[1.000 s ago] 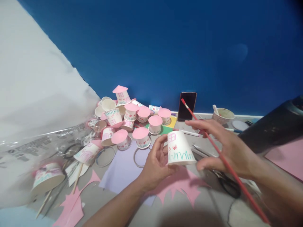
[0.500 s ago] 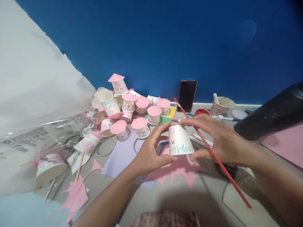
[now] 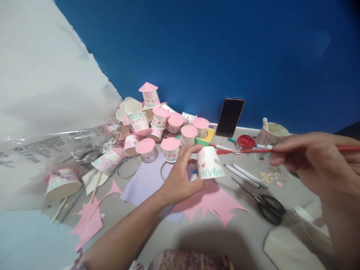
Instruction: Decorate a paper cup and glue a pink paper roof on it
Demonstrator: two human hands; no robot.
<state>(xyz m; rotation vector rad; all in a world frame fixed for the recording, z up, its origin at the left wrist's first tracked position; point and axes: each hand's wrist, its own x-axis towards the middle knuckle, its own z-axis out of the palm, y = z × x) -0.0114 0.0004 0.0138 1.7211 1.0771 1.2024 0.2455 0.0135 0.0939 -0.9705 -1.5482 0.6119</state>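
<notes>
In the head view, the only one, the left hand (image 3: 181, 176) holds the white cup (image 3: 210, 163) above the table (image 3: 247, 236), with its wide mouth down and a little tilted. The fingers bend around its left side and the thumb is near the lower edge. The right hand (image 3: 317, 165) pinches the red brush (image 3: 247, 151) between thumb and fingers. The brush tip points at the upper right side of the cup; I cannot tell if it touches or is just beside.

On this cup, a part of the work appears done: a pink window, partly behind the fingers, red marks below it, and green strokes like grass along the bottom. The right part of the visible wall, above the grass, is plain white. The far side is hidden, so I cannot say if it carries a drawing.

In the pile, several cups have a pink roof, for example the top cup (image 3: 152, 99), which has also its window, red marks and grass. The cup in the hand has no roof. Compared with these, I judge it decorated in part, with more red marks and a roof probably left. The red pot (image 3: 245, 141) stands open near the brush.
</notes>
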